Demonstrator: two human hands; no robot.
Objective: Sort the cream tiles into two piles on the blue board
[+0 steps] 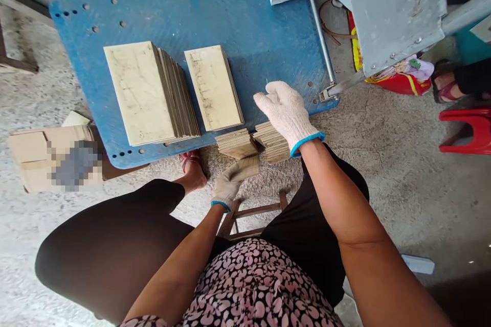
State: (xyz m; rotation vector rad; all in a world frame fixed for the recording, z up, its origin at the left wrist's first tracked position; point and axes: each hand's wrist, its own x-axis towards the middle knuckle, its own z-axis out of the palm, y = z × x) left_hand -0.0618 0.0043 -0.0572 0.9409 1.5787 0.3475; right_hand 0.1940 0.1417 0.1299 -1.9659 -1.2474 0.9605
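- Concrete floor (383, 163), blue surface (238, 15) lying low on it.
- Left hand (226, 189) grips one thin wooden piece (247, 167) below the surface's near edge.
- Right hand (286, 112), loosely curled and holding nothing, rests on the small stacks (253, 143); best to square edges before adding.
- Tile piles (172, 92) sit mid-surface.

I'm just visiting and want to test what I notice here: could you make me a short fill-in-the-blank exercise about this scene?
1. Both hands wear white knitted ____.
2. The left hand grips a small ____ piece.
3. The two tile stacks lie on a flat cart coloured ____.
4. The right hand hovers over the small stacks, holding ____.

Missing words: gloves; wooden; blue; nothing
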